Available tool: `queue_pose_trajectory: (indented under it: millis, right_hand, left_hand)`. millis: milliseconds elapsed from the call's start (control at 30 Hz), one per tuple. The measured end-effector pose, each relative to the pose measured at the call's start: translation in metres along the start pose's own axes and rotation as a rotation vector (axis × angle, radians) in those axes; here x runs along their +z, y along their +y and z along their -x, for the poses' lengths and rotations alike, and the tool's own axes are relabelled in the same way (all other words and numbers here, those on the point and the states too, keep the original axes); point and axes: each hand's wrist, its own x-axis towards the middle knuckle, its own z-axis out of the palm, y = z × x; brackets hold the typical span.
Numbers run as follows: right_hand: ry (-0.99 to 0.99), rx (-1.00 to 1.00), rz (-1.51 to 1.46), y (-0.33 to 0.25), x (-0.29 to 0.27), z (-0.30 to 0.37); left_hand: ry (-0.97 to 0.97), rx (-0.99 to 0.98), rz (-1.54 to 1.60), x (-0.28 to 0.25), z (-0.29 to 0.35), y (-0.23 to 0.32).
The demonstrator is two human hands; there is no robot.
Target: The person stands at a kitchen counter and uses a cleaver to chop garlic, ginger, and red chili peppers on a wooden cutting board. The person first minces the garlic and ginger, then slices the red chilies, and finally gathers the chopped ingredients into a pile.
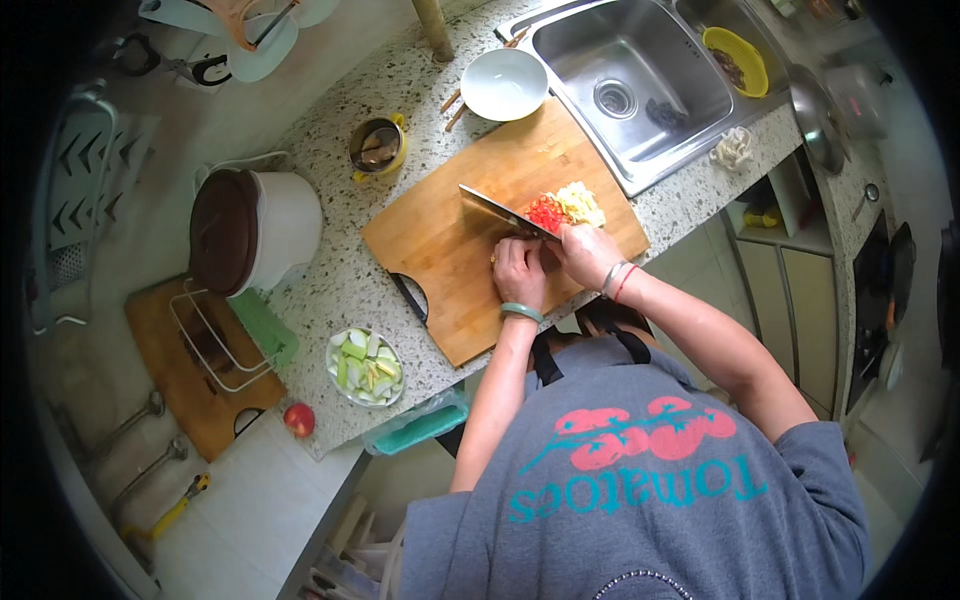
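Observation:
On the wooden cutting board (440, 235) my right hand (590, 257) grips a kitchen knife (508, 212) by its handle, its broad blade pointing away to the left. Close beside it, my left hand (519, 272) rests on the board with its fingers curled; whatever lies under them is hidden. Just beyond the knife sit two small heaps, chopped red pepper (546, 212) and pale yellow chopped bits (580, 204). They touch each other near the board's right end.
A white bowl (504, 84) stands at the board's far edge, beside the steel sink (640, 90). Left of the board are a yellow-handled cup (378, 147), a white pot with a brown lid (285, 220) and a bowl of cut green vegetables (366, 367). A red fruit (299, 420) sits near the counter edge.

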Motion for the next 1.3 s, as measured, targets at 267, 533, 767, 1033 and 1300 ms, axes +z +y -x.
queue_pose_trajectory:
  millis: [267,533,767,1033,1300]
  right_hand:
    - [-0.008,-0.056,-0.163,0.009,-0.002,-0.017]
    - [0.066,-0.127,-0.060,0.010,-0.023,0.007]
    - [-0.088,-0.012,0.043,0.006,-0.026,0.010]
    - [0.036,-0.049,-0.016,0.003,0.002,-0.017]
    - [0.008,-0.102,0.017,0.002,-0.020,0.007]
  left_hand:
    - [-0.023,0.025,-0.024,-0.010,-0.005,0.010]
    - [0.023,-0.051,0.084,0.000,-0.001,0.000]
    - [0.048,-0.034,0.052,0.003,-0.002,0.001]
    - [0.010,-0.001,0.043,-0.002,-0.003,0.000]
    - [0.032,-0.023,0.054,-0.001,-0.005,0.001]
